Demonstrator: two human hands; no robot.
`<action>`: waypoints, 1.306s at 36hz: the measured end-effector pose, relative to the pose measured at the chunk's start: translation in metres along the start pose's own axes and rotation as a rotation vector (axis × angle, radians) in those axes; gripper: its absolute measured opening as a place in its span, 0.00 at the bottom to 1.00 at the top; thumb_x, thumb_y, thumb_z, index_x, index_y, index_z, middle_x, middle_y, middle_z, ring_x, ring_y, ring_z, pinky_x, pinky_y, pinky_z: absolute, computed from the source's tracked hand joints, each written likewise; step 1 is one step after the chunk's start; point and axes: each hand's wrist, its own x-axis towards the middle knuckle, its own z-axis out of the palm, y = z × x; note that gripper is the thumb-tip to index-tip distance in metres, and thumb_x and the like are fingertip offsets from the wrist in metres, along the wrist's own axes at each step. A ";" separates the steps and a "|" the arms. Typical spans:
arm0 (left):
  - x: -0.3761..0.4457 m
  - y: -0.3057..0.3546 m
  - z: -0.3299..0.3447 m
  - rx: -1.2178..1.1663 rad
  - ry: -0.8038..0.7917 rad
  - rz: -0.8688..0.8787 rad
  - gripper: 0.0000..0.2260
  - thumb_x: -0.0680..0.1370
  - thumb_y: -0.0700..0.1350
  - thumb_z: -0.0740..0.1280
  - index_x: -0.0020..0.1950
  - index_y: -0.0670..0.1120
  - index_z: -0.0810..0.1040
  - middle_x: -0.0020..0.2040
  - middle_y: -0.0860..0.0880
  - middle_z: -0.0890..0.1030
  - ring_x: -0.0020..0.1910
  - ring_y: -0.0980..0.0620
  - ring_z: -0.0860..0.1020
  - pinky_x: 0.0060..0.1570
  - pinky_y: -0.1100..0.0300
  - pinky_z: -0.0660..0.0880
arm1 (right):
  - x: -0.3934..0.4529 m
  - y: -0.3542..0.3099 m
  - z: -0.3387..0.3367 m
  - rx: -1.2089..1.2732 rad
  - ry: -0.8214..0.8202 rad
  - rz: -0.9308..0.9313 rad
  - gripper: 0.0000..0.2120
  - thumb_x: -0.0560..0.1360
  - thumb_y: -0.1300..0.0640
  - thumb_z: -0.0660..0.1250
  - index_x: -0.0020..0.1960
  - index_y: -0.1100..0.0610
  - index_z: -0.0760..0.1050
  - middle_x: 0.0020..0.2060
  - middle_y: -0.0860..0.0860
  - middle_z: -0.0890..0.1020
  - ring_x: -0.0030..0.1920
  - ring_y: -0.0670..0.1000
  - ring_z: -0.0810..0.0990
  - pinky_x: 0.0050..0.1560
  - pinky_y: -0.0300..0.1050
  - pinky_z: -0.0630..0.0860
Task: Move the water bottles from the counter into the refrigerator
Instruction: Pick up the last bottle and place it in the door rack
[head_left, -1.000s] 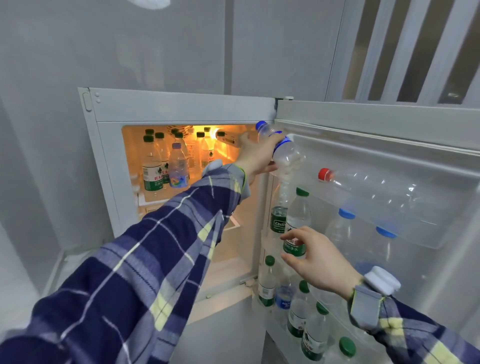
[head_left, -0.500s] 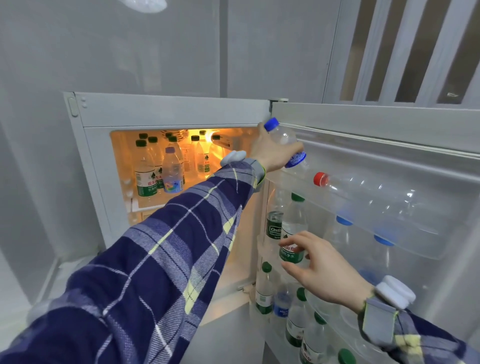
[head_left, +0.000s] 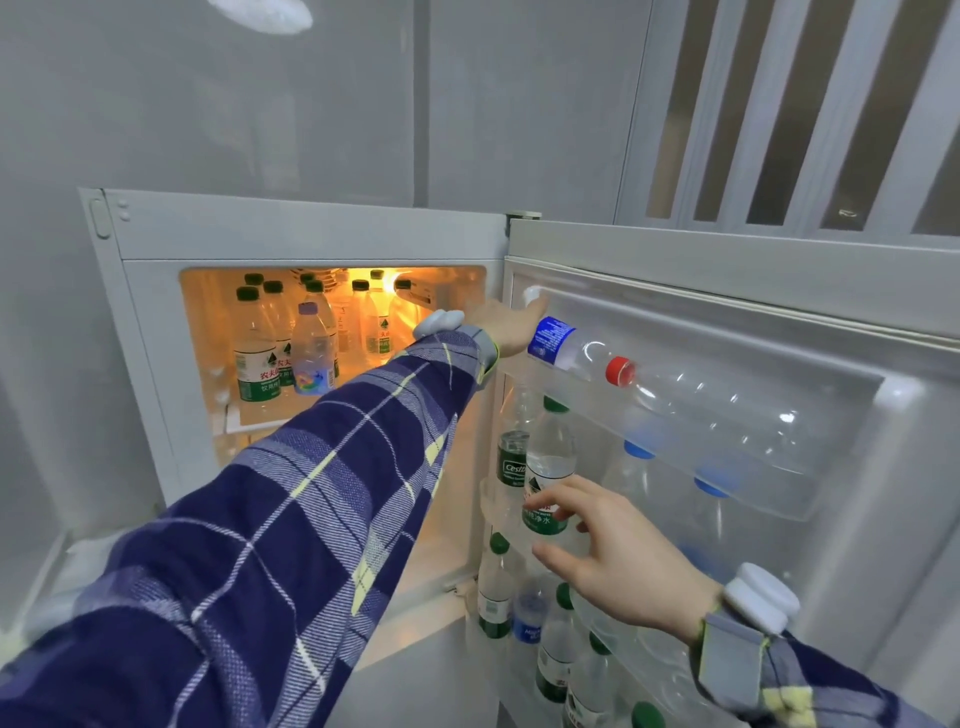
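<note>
Left hand reaching far into top door shelf, at neck end of blue-label bottle; fingers hidden behind shelf edge and bottle, so grip or release cannot be told. Blue-label bottle lying on its side in top door shelf, base touching or just beside red cap of a second clear bottle, also lying flat. Right hand released, fingers spread and slack, fingertips just beside green-label bottle standing in middle door shelf, holding nothing. Contact with that label not clear. Risks, as judgement: blue-label bottle sits at hinge end of shelf, partly over front lip; if let go before seated, likely to roll or tip out onto bottles below. Push along shelf could shove red-capped bottle further right and jam both. Sleeve crossing open cabinet mouth, could catch door edge on withdrawal. Right hand near upright green-label bottle; a knock could topple it against dark-label neighbour. Hidden or unclear: cap of blue-label bottle behind left hand; counter out of view, so remaining bottle count unknown; lower door shelf bottles cut off at frame bottom; blue caps behind translucent shelf blurred; interior bottles washed in orange light, rear labels unreadable.
</note>
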 end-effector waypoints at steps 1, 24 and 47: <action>-0.002 0.001 0.001 0.002 -0.022 -0.003 0.39 0.76 0.74 0.53 0.68 0.43 0.77 0.62 0.43 0.80 0.58 0.39 0.79 0.64 0.49 0.72 | -0.002 0.001 -0.001 0.000 -0.001 -0.002 0.18 0.77 0.41 0.67 0.66 0.39 0.73 0.58 0.33 0.73 0.58 0.36 0.75 0.60 0.36 0.74; -0.124 -0.018 0.018 0.104 0.218 0.883 0.14 0.79 0.54 0.64 0.61 0.52 0.82 0.59 0.52 0.78 0.62 0.50 0.73 0.64 0.48 0.69 | -0.064 -0.011 -0.040 0.020 0.181 -0.013 0.10 0.77 0.47 0.70 0.58 0.39 0.78 0.51 0.34 0.79 0.53 0.39 0.78 0.50 0.35 0.76; -0.203 -0.032 -0.013 0.329 -0.045 0.741 0.26 0.77 0.48 0.57 0.76 0.53 0.69 0.77 0.53 0.69 0.75 0.50 0.65 0.71 0.46 0.61 | -0.080 -0.101 0.000 -0.021 -0.077 -0.232 0.12 0.76 0.43 0.68 0.59 0.42 0.78 0.50 0.37 0.78 0.52 0.39 0.77 0.53 0.41 0.76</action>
